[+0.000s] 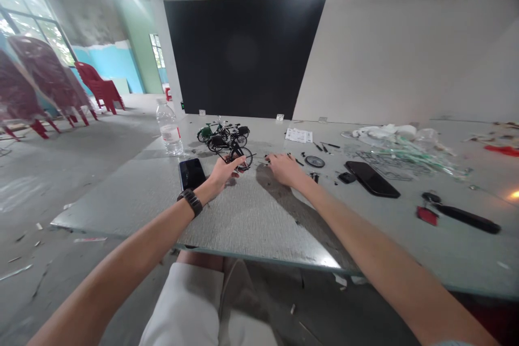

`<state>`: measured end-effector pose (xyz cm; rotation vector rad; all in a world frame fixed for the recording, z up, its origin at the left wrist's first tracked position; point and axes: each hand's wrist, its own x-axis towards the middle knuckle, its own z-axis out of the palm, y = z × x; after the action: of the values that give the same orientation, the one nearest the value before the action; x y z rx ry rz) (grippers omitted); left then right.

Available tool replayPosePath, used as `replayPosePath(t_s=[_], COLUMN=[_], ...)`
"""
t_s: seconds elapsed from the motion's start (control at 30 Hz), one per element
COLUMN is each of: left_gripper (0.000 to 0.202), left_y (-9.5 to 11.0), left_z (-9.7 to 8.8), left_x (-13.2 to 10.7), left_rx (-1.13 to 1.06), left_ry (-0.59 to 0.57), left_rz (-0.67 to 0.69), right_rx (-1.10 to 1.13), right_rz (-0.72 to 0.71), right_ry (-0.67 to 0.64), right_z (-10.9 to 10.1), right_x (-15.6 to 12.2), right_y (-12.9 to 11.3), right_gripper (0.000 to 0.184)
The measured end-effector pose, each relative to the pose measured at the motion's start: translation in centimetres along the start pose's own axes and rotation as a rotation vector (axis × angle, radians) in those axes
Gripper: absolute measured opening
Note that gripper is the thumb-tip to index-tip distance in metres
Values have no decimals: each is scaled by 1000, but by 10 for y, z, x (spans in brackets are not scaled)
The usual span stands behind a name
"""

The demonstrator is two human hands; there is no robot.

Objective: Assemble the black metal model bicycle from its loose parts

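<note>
My left hand (224,174) is closed around the frame of a small black model bicycle (236,149), one spoked wheel showing just beyond the fingers. Palm down and low over the tabletop, my right hand (284,168) has its fingers bent but apart; I make out nothing held in it. To its right lies a loose spoked wheel (314,161), with small black parts (314,177) nearer me. Behind my left hand stand other model bicycles, among them a green one (206,132) and a black one (242,131), partly overlapping.
A water bottle (169,131) and a phone (192,174) are on the left of the grey table (243,221). Rightward lie a printed sheet (299,135), a dark phone-like slab (372,179), plastic wrapping (421,148) and a black-handled tool (468,218). A black panel (243,54) rises behind.
</note>
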<state>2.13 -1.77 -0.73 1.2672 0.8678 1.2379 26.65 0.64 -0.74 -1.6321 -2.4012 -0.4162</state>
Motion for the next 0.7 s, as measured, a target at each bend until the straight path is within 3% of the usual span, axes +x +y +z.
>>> replayPosePath(t_s=[0.3,0.57,0.7], left_gripper=[39,49,45], left_y=[0,2,7], left_z=[-3,0,4], left_x=[2,-2,-5], left_rx=[50,116,106], left_ry=[184,196,175], left_rz=[33,-27,-28], right_rx=[163,229,115], right_rz=[130,166,134], right_ry=[46,-57,-75], right_z=[-16,-27,-23], right_x=[-6,8,29], right_y=[33,23,27], right_gripper=[34,34,35])
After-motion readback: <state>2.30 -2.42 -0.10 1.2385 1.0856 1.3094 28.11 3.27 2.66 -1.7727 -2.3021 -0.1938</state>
